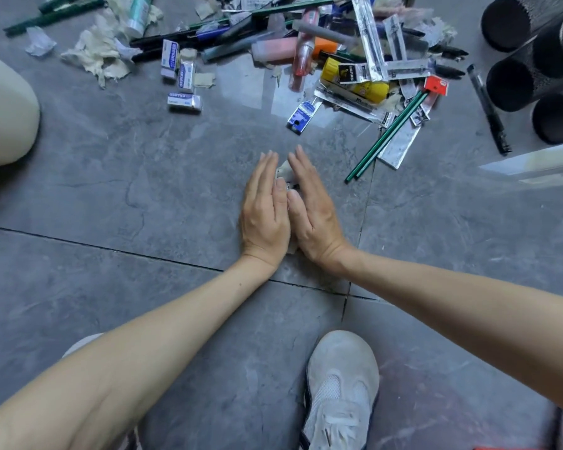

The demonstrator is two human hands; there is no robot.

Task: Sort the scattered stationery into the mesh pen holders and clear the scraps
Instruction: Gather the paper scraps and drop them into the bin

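Observation:
My left hand [264, 209] and my right hand [312, 209] rest edge-down on the grey floor, fingers straight, cupped against each other around a small clump of pale scraps [285, 172] that peeks out between them. Beyond them lies a scattered pile of stationery: pens, green pencils [384, 138], boxed erasers [184, 101], a yellow glue stick [355, 81], refill packets and torn wrappers. Black mesh pen holders [533, 76] lie clustered at the far right.
Crumpled beige paper scraps [101, 56] lie at the upper left. A cream rounded object [4, 112] stands at the left edge. A black pen [488, 108] lies beside the holders. A clear plastic edge [533, 164] sits at right. My grey shoe [338, 391] is near the bottom.

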